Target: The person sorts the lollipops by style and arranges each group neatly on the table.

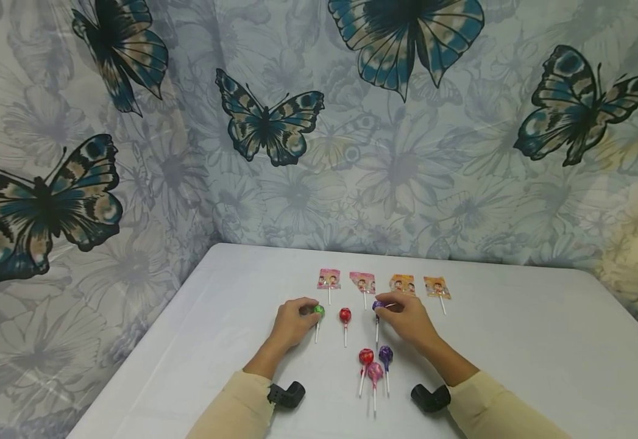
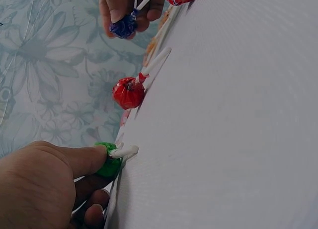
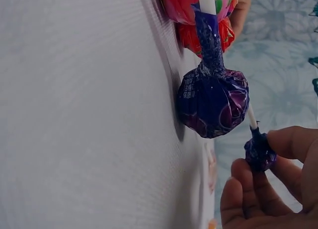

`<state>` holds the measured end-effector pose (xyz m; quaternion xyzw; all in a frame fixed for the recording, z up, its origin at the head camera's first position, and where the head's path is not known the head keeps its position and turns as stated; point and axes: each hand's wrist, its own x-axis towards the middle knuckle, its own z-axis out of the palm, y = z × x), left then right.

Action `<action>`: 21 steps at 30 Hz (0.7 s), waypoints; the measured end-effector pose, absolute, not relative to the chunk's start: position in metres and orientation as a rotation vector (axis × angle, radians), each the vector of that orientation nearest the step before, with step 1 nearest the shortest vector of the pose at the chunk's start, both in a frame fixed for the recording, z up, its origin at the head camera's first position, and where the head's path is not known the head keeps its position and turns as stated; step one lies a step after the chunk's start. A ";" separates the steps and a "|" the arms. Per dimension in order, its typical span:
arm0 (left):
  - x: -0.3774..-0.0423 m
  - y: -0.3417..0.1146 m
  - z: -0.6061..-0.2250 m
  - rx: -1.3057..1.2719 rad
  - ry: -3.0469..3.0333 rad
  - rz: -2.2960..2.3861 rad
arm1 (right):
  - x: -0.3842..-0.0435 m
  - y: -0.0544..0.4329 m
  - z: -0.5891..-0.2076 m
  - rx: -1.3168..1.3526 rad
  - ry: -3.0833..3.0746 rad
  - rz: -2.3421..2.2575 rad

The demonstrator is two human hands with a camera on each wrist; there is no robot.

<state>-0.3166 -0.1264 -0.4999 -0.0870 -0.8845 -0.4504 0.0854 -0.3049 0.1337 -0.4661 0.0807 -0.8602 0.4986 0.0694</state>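
Observation:
My left hand [image 1: 292, 323] pinches the head of a green lollipop [image 2: 110, 162] between thumb and fingers, its white stick pointing toward me. Further right, my right hand [image 1: 408, 316] pinches a purple lollipop [image 3: 259, 152] by its wrapped head. Between the two hands a red lollipop [image 1: 345, 315] lies on the white table [image 1: 231, 317]. Closer to me, a second red lollipop [image 1: 365, 356], another purple lollipop [image 1: 386, 355] and a pink lollipop [image 1: 375, 371] lie in a cluster, sticks toward me.
Behind the hands lie flat-packet lollipops in a row: a pink packet [image 1: 328, 279], a second pink packet [image 1: 363, 282], an orange packet [image 1: 401, 284] partly behind the right hand, and another orange packet [image 1: 437, 286]. A butterfly-patterned cloth [image 1: 406, 177] hangs behind the table.

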 end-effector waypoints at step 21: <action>-0.315 -0.126 -0.498 -0.265 -2.631 -1.344 | -0.308 0.130 -0.481 0.238 -2.751 1.363</action>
